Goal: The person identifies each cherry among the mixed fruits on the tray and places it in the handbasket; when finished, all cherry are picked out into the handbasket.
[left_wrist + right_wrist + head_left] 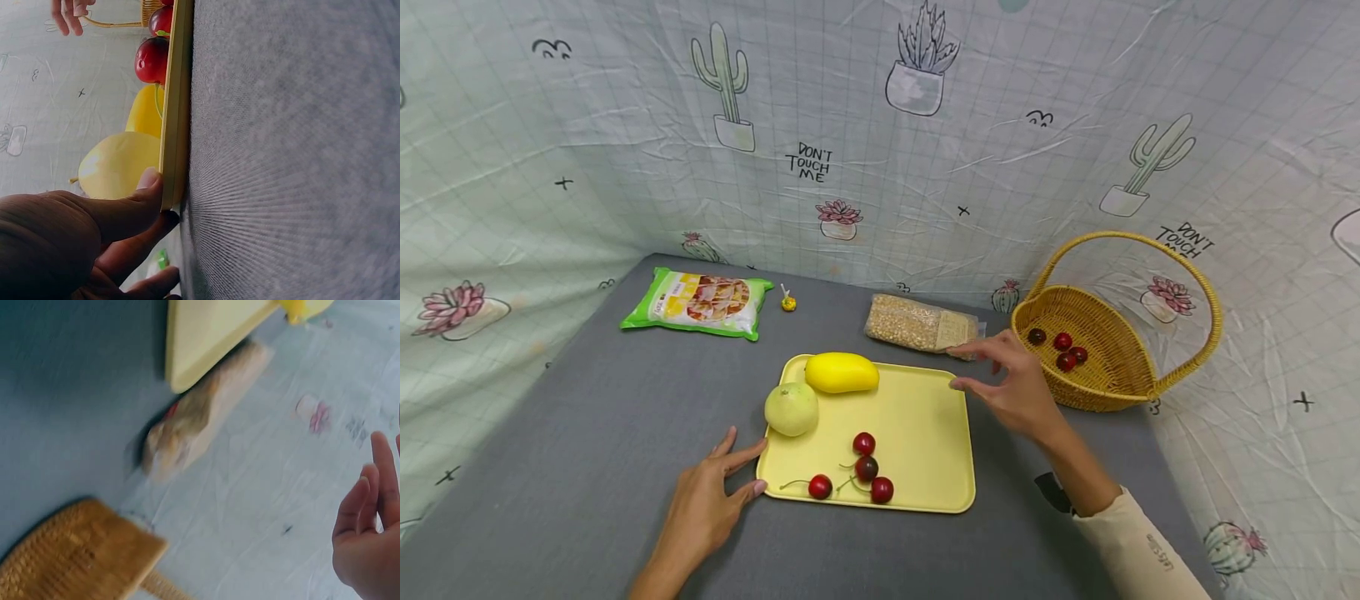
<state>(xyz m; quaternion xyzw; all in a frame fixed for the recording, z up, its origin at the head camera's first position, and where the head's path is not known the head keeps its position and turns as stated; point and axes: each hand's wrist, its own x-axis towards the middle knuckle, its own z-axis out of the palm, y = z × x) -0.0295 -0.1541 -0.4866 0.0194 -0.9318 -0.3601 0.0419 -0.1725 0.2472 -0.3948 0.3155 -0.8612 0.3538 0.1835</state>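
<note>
My left hand (700, 504) rests with thumb and a fingertip against the left edge of the yellow tray (917, 433); in the left wrist view, the thumb (148, 179) touches its rim (177, 106). Over the tray's back right corner is my right hand (1018, 387), holding nothing, thumb and fingers apart. A yellow mango (842, 372) and a pale green round fruit (792, 409) lie at the tray's back left. Several cherries, including one by the front edge (820, 487), lie along the front. Whether the right fingertips touch the bag behind is unclear.
A wicker basket (1105, 392) with several cherries stands right of the tray. Behind the tray lies a clear bag of grains (902, 322). At the back left are a green and white packet (700, 304) and a yellow lollipop (788, 303). A patterned cloth hangs behind.
</note>
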